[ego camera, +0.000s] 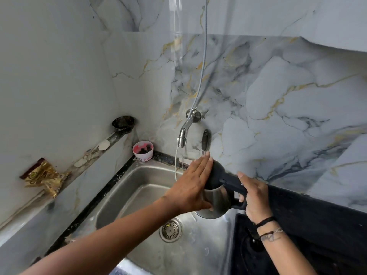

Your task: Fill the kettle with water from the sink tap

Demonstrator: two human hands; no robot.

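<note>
A steel kettle (215, 197) with a black lid and black handle hangs over the right part of the steel sink (143, 197). My right hand (254, 197) is closed around the handle. My left hand (190, 185) lies flat against the kettle's lid and left side, fingers stretched out, thumb under the body. The chrome tap (183, 132) sticks out of the marble wall just above and to the left of the kettle. A thin stream of water runs from it and falls beside the kettle. Whether the lid is open or closed I cannot tell.
A white cup (143, 150) stands in the back corner of the sink. A gold wrapper (44, 176) lies on the left ledge, a black holder (123, 123) above it. Dark counter (317, 215) lies to the right. A cord (202, 76) hangs down the wall. The drain (170, 230) sits below the kettle.
</note>
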